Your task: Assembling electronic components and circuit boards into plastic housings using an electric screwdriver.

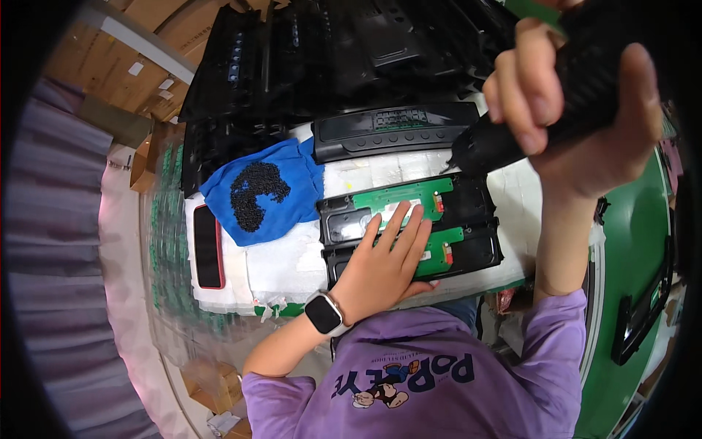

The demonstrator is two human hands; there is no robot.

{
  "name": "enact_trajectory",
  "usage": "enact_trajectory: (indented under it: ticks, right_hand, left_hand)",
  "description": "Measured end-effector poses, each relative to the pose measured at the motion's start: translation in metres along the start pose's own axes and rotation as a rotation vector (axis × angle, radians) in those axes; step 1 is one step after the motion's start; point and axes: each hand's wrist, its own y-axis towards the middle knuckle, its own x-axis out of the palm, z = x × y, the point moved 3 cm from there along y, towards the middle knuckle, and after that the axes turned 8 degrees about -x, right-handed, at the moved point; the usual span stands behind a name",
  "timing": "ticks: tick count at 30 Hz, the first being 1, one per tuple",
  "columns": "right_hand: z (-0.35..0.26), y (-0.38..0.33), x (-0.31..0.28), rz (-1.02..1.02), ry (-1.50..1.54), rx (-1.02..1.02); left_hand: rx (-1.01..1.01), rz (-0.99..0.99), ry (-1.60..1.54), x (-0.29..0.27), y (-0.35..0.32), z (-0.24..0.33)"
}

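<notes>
My left hand (386, 257) lies flat with its fingers stretched over two black plastic housings, side by side. The far housing (475, 203) and the near housing (479, 252) each hold a green circuit board, with the far circuit board (380, 197) just beyond my fingertips. Raised at the right, my right hand (545, 110) is wrapped round a black electric screwdriver (585, 80). Its tip points left and down, above the far housing's back edge; whether it touches anything cannot be told. Another black panel (395, 132) with a row of buttons stands just behind.
On a blue cloth (300, 172) to the left lies a heap of small black screws (252, 201). A red-edged phone (209, 249) rests on the white padded surface (285, 271). Black housings (351, 44) are piled at the back. A green surface (614, 293) extends at the right.
</notes>
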Motion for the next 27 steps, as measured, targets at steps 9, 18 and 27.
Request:
enact_trajectory:
  ticks: [9,18,27]
  right_hand:
    - [0.047,-0.004,-0.004,0.021,-0.591,0.133]
    - [0.063,0.003,-0.030,0.240,-0.466,0.054]
    - [0.069,0.005,-0.047,0.250,-0.530,0.032]
  left_hand:
    - [0.044,0.063,0.070,0.000,0.029,-0.017]
    - [-0.076,0.414,-0.302,-0.028,0.023,-0.036]
    - [-0.103,0.303,-0.213,-0.019,0.026,-0.043]
